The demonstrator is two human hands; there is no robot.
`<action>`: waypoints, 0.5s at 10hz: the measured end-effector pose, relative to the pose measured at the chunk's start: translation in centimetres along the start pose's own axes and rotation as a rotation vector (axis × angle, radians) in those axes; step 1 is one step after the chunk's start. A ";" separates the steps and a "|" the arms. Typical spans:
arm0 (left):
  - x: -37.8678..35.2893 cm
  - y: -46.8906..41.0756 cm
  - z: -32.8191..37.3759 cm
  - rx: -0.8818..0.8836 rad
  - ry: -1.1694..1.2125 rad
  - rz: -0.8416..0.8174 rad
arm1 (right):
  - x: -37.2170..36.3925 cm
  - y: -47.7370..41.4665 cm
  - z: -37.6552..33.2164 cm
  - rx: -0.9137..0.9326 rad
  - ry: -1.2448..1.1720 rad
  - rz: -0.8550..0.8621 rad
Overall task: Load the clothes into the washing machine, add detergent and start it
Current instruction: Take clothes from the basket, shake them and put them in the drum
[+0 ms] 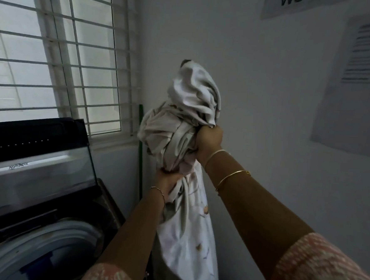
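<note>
A large pale printed sheet [187, 122] is bunched up high in front of the wall, its tail hanging down between my arms. My left hand [168, 182] grips the sheet low on the bundle. My right hand [207, 143] grips it higher, on the right side. The top-loading washing machine [50, 235] stands at the lower left with its dark lid [37, 169] raised and its round white tub rim showing. No detergent is in view.
A barred window [61, 52] fills the upper left above the machine. A green pole [140, 150] leans in the corner. Printed paper notices [356, 81] hang on the white wall at right. Something dark lies at the bottom edge under the sheet.
</note>
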State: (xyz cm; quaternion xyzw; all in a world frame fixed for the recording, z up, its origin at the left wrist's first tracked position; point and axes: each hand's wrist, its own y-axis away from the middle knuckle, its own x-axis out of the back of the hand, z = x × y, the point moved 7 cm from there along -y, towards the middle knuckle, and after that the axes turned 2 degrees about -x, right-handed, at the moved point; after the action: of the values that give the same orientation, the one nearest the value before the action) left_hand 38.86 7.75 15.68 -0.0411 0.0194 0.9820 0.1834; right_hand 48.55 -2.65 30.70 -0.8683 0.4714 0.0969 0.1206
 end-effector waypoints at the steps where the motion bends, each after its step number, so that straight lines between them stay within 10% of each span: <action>1: 0.2 -0.4 -1.3 0.135 0.103 -0.025 | -0.2 0.1 0.5 -0.058 -0.064 -0.003; 5: 2.9 0.8 7.8 -0.226 0.186 0.183 | 4.2 -1.5 6.0 -0.122 0.106 0.120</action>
State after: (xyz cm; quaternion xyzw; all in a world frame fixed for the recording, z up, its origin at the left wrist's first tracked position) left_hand 35.34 8.48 23.23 -0.1501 -0.0708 0.9825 0.0848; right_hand 51.76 -3.38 23.98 -0.8480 0.5216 0.0865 0.0361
